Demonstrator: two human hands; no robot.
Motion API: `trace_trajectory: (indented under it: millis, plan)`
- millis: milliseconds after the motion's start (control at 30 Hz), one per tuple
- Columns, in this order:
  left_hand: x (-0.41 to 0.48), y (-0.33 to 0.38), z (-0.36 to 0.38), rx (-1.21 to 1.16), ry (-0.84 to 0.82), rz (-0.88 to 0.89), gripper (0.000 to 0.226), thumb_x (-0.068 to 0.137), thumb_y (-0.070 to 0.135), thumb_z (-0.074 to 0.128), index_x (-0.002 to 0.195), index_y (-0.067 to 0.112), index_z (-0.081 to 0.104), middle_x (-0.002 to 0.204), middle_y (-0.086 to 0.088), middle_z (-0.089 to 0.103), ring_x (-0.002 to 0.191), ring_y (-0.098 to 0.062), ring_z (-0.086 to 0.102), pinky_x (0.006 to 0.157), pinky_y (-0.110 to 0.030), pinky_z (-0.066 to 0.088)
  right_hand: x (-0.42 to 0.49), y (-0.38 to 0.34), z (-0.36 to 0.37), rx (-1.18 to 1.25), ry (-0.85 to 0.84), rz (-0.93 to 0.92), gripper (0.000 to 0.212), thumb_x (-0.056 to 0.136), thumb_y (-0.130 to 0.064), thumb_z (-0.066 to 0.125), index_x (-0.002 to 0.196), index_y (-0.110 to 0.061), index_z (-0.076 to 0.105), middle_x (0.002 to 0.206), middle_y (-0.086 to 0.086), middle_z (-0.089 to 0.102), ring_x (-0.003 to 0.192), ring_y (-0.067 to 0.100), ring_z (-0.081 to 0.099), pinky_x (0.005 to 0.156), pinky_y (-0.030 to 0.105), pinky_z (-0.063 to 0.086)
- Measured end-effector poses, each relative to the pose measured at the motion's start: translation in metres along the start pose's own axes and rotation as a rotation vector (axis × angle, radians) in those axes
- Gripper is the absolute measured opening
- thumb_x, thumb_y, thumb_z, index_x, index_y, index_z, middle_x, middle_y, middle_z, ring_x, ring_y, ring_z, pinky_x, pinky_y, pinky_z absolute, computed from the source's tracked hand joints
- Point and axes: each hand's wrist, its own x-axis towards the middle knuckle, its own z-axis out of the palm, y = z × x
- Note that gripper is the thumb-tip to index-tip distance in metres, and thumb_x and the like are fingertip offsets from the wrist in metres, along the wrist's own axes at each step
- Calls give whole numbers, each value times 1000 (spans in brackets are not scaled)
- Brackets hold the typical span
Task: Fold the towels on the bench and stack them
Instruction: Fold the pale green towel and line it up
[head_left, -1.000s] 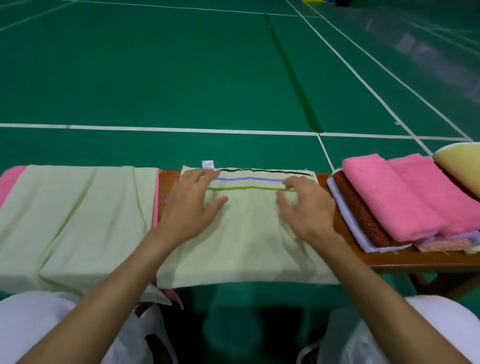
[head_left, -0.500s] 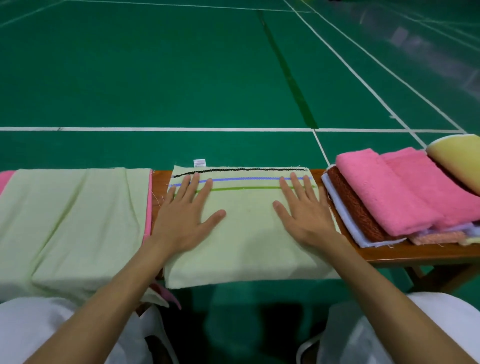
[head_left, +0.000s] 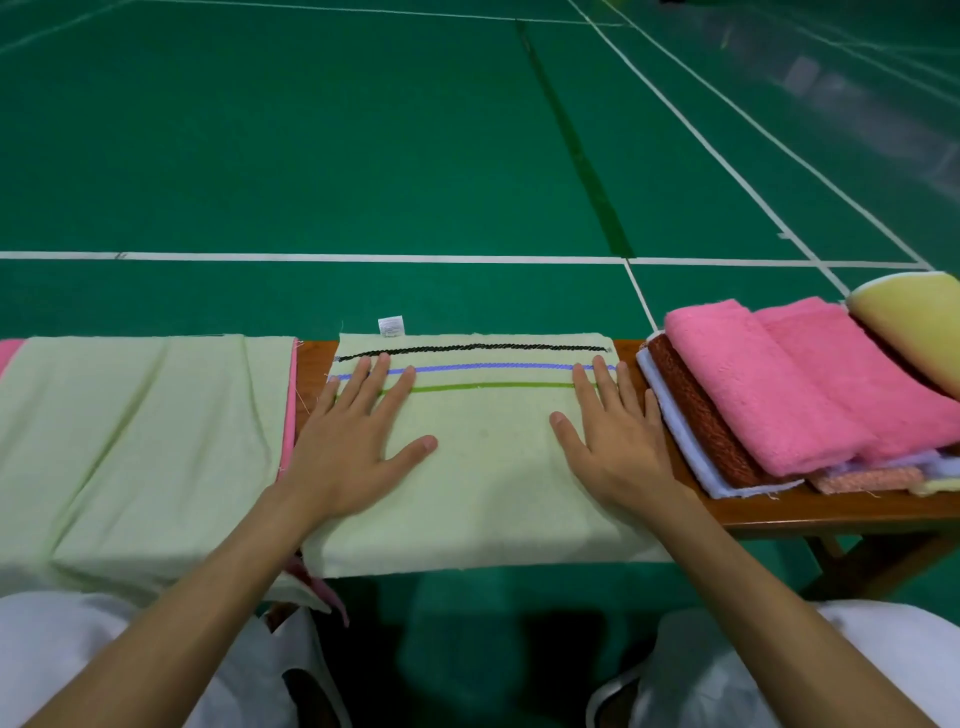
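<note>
A pale green towel (head_left: 488, 467) with black, blue and green stripes lies folded on the wooden bench (head_left: 831, 512), its near edge hanging over the front. My left hand (head_left: 353, 441) lies flat on its left side, fingers straight. My right hand (head_left: 615, 436) presses flat on its right side, close to the towel's right edge. To the right sits a stack of folded towels (head_left: 789, 389), pink on top over brown, white and peach ones.
A spread pale green cloth (head_left: 130, 431) over a pink towel (head_left: 287, 410) covers the bench's left part. A yellow cushion-like thing (head_left: 914, 322) sits at the far right. Green court floor with white lines lies beyond. My white-clad knees are below the bench.
Both hands flattened out and slid apart across the striped towel, the left toward its left edge and the right toward its right edge, smoothing it.
</note>
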Motion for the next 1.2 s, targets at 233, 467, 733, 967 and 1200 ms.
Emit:
trace_trajectory:
  millis: [233, 467, 733, 967, 1200]
  plan:
    - [-9, 0, -8, -245, 171, -68, 72, 95, 64, 35, 153, 22, 44, 159, -3, 41, 149, -27, 32, 118, -47, 29, -1, 3, -9, 318, 199, 48, 67, 105, -47, 41, 162, -17, 24, 169, 10, 20, 157, 28, 14, 127, 48, 16]
    - [-20, 0, -15, -284, 297, -466, 49, 86, 43, 76, 114, 9, 55, 105, -10, 56, 97, -34, 51, 78, -44, 45, 2, -8, -16, 175, 315, 261, 39, 95, -26, 59, 127, -5, 54, 127, 16, 56, 116, 32, 47, 99, 47, 42]
    - [-16, -1, -34, -435, 187, -552, 31, 78, 32, 86, 73, 19, 58, 69, 2, 60, 69, -18, 57, 56, -30, 35, 5, -11, -26, 212, 213, 311, 12, 86, -20, 59, 88, -11, 53, 93, 11, 62, 86, 32, 61, 66, 32, 36]
    - [-14, -2, -27, -725, 278, -435, 25, 83, 12, 76, 78, 11, 52, 65, -3, 57, 60, -25, 48, 59, -35, 39, 2, -8, -28, 295, 215, 277, 12, 95, -20, 55, 92, -11, 49, 93, 10, 58, 85, 34, 56, 69, 37, 34]
    - [-23, -16, -38, -1136, 108, -387, 48, 85, 1, 76, 117, 32, 58, 97, -19, 76, 97, -39, 72, 95, -59, 55, 3, 12, -47, 661, 107, 342, 28, 88, -12, 67, 105, -10, 46, 101, 6, 61, 98, 33, 59, 76, 35, 37]
